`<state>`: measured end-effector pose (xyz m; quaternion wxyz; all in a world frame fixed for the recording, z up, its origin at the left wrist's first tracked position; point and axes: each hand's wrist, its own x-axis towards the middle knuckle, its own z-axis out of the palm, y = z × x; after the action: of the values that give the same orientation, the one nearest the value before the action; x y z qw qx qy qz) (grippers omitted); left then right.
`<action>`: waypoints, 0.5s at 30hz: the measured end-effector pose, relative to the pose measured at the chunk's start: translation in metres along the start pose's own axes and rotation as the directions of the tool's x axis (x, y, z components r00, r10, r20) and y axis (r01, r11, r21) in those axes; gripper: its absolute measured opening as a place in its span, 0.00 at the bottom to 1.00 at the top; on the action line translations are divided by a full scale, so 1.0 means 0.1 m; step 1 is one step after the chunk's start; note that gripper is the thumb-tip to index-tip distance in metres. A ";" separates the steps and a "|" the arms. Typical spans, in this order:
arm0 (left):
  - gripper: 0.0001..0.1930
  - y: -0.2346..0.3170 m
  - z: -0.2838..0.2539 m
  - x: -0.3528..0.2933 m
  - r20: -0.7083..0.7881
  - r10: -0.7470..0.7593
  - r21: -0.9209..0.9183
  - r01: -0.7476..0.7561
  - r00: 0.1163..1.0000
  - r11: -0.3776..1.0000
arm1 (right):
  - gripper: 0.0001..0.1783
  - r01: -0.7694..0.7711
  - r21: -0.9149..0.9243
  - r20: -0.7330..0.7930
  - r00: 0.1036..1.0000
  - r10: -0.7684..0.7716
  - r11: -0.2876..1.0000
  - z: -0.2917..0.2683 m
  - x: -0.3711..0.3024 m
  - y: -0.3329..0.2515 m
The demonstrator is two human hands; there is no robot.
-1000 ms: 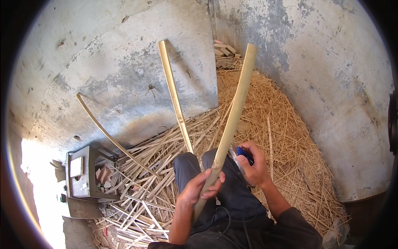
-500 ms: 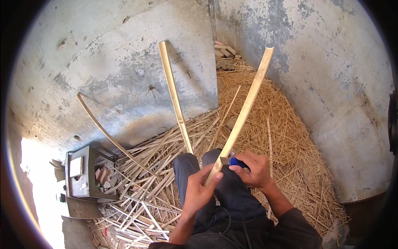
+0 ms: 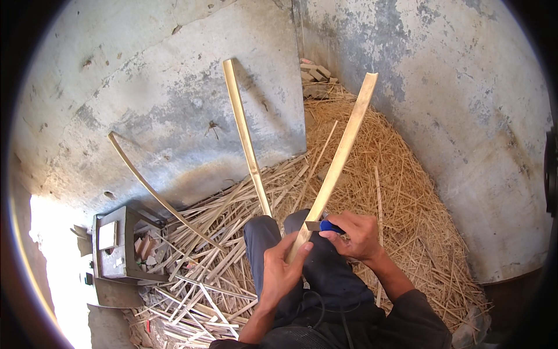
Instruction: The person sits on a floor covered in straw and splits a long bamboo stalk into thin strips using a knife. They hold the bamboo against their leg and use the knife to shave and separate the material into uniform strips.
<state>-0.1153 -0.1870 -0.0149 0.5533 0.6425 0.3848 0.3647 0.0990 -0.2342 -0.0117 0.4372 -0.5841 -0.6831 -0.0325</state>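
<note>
Roughly, with twelve straight ahead of the person, worn grey walls (image 3: 163,75) stand beyond a floor littered with shavings (image 3: 401,198), the deepest pile reaching toward one and two o'clock. A pale leaning strip (image 3: 241,122) rises at eleven o'clock from the left hand (image 3: 280,270), apart from the longer-looking split strip (image 3: 343,154) being held. That held piece is what matters: its long axis runs from the left hand, above the lap, out toward one o'clock, its far end free and its near end hidden by the grip. The left hand is the nearer one, wrapped about the low part with its thumb along the right edge. At two o'clock from it, the right hand (image 3: 357,235) is closed on a blue handle (image 3: 332,227), so the strip lies at nine o'clock from that fist. Smallest of all, the flat metal blade (image 3: 313,225) points to nine o'clock across the strip, just beyond the left fingertips; how firmly it presses cannot be told.
</note>
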 end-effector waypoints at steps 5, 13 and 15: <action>0.16 -0.05 -0.03 -0.02 0.015 -0.022 0.052 0.021 1.000 0.998 | 0.19 0.036 -0.050 0.000 0.999 -0.036 0.998 0.01 -0.01 0.03; 0.16 -0.42 -0.22 -0.53 0.089 -0.169 -0.053 0.175 0.981 0.983 | 0.24 -0.417 -0.094 -0.400 0.847 0.350 0.904 -0.70 0.17 1.08; 0.16 -0.48 -0.22 -0.47 0.036 -0.164 -0.084 0.166 0.986 0.982 | 0.25 -0.342 -0.086 -0.354 0.888 0.292 0.936 -0.72 0.15 1.01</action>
<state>-0.1602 -0.2150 -0.0619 0.6144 0.5889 0.4127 0.3247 0.2235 -0.2311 -0.0051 0.5024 -0.7044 -0.4894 -0.1094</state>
